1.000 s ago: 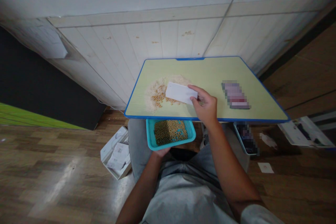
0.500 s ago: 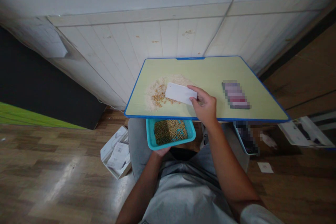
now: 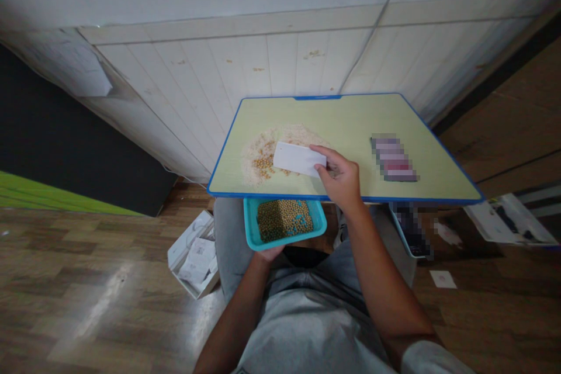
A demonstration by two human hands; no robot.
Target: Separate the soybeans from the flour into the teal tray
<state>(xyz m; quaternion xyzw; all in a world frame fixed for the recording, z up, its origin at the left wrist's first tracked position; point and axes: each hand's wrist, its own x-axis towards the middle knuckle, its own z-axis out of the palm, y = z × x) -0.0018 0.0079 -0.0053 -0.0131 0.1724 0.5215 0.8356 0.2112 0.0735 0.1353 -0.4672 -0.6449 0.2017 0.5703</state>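
Note:
My right hand (image 3: 343,178) pinches the right end of a flat white card (image 3: 298,159) between thumb and fingers. The card is over a spread of pale rice-like grains (image 3: 252,172) and yellow soybeans (image 3: 263,166) on the left half of the small table (image 3: 346,120). Below the front edge of the table, my left hand (image 3: 270,253) supports a turquoise plastic tray (image 3: 287,242) from beneath; most of its fingers are hidden. Many round tan beans (image 3: 289,213) lie in the tray, part of them in shadow, with turquoise bottom showing through.
A blurred-out phone-like object (image 3: 394,159) lies at the table's right. On the floor at left stands an open white box (image 3: 197,260) with papers. Right of my legs are another tray (image 3: 409,234) and a paper square (image 3: 443,279). A white panelled wall (image 3: 280,64) stands behind.
My right hand and the white card have shifted slightly left and a little down. The tray in my left hand stays in place.

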